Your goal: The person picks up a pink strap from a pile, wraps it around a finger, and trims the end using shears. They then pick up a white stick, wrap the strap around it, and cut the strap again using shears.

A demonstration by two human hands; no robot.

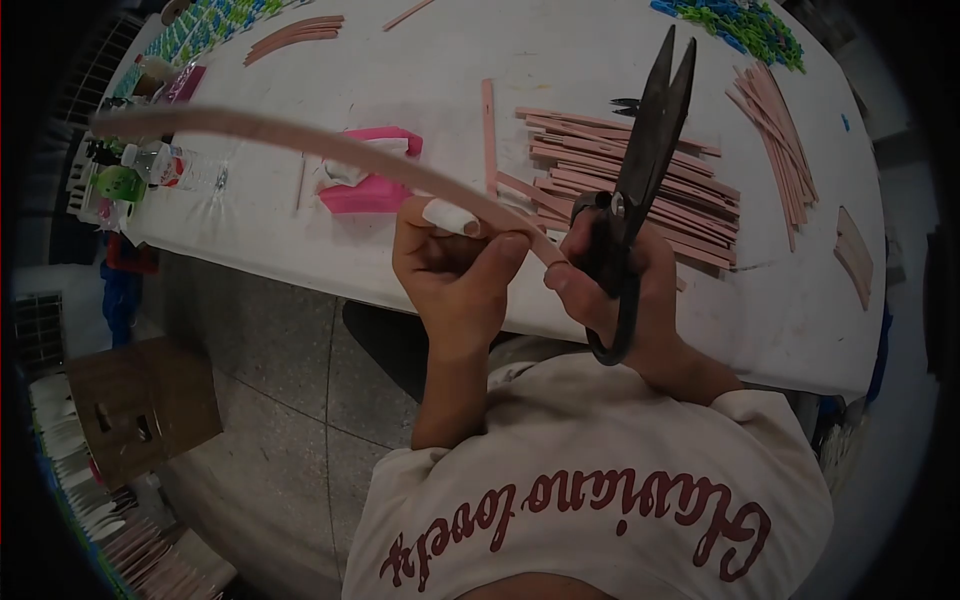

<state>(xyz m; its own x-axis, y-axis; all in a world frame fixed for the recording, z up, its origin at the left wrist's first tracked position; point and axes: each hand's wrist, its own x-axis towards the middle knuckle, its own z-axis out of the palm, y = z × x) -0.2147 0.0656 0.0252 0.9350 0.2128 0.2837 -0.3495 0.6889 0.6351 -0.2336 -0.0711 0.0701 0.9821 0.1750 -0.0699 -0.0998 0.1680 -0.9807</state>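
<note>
L hand [460, 275], white wrap [447, 216] on one finger, pinches long flat dusty-pink strip [330, 150] (material unclear) nr its lower end. R hand [652, 285] grips black metal scissors [645, 165], blades up & slightly apart; thumb also at strip's end, prob. to steady it w/o freeing scissors. Strip's far end juts L over white-covered bench [430, 60]. Loose pile of pink strips [590, 165] just beyond R hand, likely for easy reach.
</note>
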